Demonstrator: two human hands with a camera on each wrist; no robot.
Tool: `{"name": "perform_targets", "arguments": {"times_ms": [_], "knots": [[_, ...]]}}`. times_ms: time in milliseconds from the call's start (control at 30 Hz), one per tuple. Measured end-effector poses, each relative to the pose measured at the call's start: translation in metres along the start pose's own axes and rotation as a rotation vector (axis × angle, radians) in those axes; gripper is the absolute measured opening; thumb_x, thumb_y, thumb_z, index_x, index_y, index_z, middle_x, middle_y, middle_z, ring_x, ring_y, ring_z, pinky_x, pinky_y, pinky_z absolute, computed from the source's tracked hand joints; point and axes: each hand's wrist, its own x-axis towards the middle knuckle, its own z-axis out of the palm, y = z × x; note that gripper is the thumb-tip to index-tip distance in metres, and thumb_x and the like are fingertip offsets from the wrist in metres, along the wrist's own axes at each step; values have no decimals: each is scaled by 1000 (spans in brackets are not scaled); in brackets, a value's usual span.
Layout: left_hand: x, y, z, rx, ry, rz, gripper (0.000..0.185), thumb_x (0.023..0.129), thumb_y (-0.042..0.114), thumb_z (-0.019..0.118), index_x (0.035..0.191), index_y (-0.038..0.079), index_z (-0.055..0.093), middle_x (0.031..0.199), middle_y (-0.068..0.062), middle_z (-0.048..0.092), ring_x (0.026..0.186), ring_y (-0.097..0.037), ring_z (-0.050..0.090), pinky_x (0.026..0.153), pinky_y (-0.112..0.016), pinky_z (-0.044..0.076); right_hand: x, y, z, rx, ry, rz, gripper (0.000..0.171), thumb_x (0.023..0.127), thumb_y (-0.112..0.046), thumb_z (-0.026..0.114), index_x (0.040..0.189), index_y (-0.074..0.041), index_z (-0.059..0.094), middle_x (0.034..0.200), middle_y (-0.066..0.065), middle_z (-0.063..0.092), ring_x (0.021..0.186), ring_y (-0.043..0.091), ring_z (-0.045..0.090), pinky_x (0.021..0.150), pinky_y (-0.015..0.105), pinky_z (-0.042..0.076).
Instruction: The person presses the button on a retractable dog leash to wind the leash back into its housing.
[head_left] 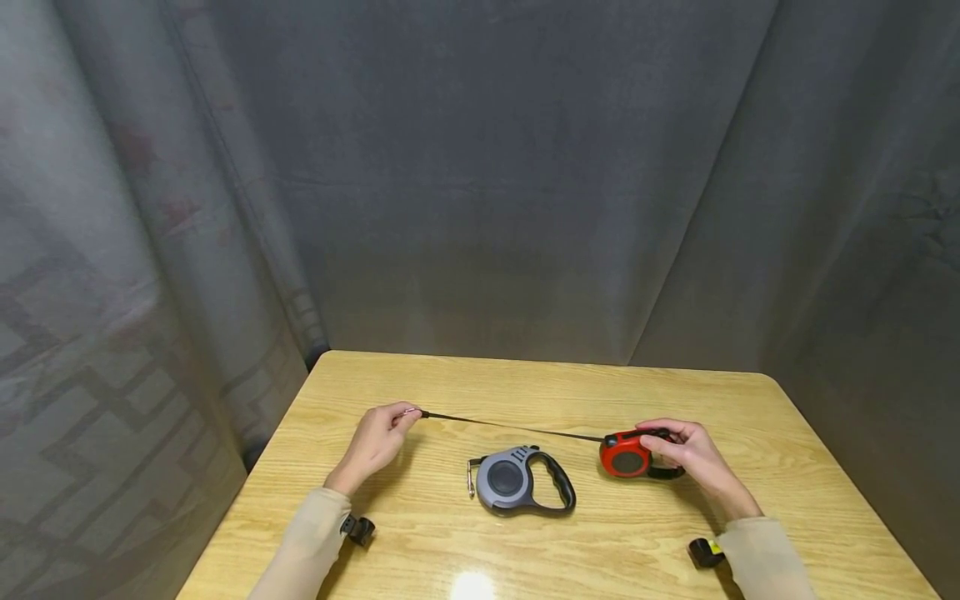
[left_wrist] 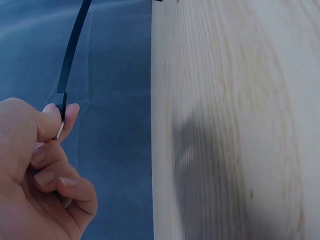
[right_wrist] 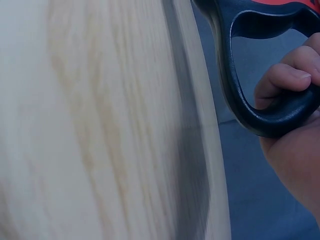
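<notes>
My right hand (head_left: pixel 686 450) grips the black handle (right_wrist: pixel 280 117) of a red retractable dog leash (head_left: pixel 625 455), fingers curled through its loop in the right wrist view. Out of the red case a black strap (head_left: pixel 510 427) runs taut to the left. At its far end my left hand (head_left: pixel 381 435) pinches the metal clip (left_wrist: pixel 60 131) between thumb and forefinger, the other fingers curled below. A second retractable leash, grey with a black handle (head_left: pixel 506 481), lies flat on the table between the hands, nearer to me than the strap.
The wooden table (head_left: pixel 420 558) has rounded far corners and carries both leashes. Grey curtains (head_left: pixel 480 183) hang behind it and along both sides. Small black cameras sit on the wrists, the left one (head_left: pixel 360 531) close to the tabletop.
</notes>
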Motion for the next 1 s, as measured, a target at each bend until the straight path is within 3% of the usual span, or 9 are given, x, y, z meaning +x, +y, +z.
{"name": "perform_targets", "arguments": {"times_ms": [400, 600, 1000], "knots": [[2, 5, 5, -22, -6, 7, 21, 109, 24, 63, 113, 15, 80, 72, 2, 61, 55, -7, 38, 62, -26, 37, 3, -2, 5, 5, -6, -1, 20, 99, 2, 68, 118, 8, 74, 73, -11, 64, 53, 25, 36, 49, 40, 30], [4, 9, 9, -31, 1, 12, 21, 109, 25, 63, 112, 15, 80, 64, 6, 49, 54, -7, 37, 60, -26, 35, 4, -1, 5, -6, -5, -1, 21, 100, 1, 68, 119, 8, 73, 71, -9, 61, 53, 27, 36, 48, 40, 30], [8, 17, 16, -47, -5, 36, 20, 109, 25, 63, 111, 14, 81, 67, 5, 52, 56, -6, 36, 61, -26, 36, 5, -3, 9, 22, -15, 8, 19, 99, 2, 69, 116, 5, 75, 73, -11, 64, 53, 15, 38, 50, 42, 28]]}}
